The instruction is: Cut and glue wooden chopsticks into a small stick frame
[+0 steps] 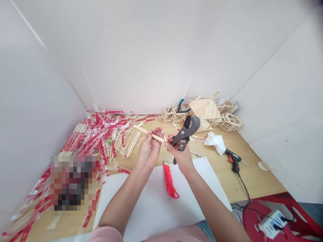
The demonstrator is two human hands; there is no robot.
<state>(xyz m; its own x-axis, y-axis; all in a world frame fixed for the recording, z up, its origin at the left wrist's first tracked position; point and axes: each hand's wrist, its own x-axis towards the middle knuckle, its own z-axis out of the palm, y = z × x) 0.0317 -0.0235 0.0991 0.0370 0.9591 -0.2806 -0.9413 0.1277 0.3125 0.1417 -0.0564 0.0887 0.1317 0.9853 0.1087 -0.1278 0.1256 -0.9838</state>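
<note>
My left hand (148, 151) is closed around a pair of wooden chopsticks (142, 129), with their near ends pointing toward my right hand. In my right hand (183, 158) is a dark grey hand cutter (185, 133), its thick end angled up and away from me. A short wooden piece (165, 138) shows at my right fingertips, close to the chopstick ends; whether they touch, I cannot tell. Below the hands, a red utility knife (168, 179) lies on a white sheet (141, 205).
Red-and-clear wrappers (101, 134) and loose chopsticks (132, 143) cover the left side. Wooden stick structures (204, 109) and blue-handled pliers (180, 105) stand at the back. On the right lie crumpled tissue (215, 141), a corded glue gun (234, 159) and a power strip (272, 223).
</note>
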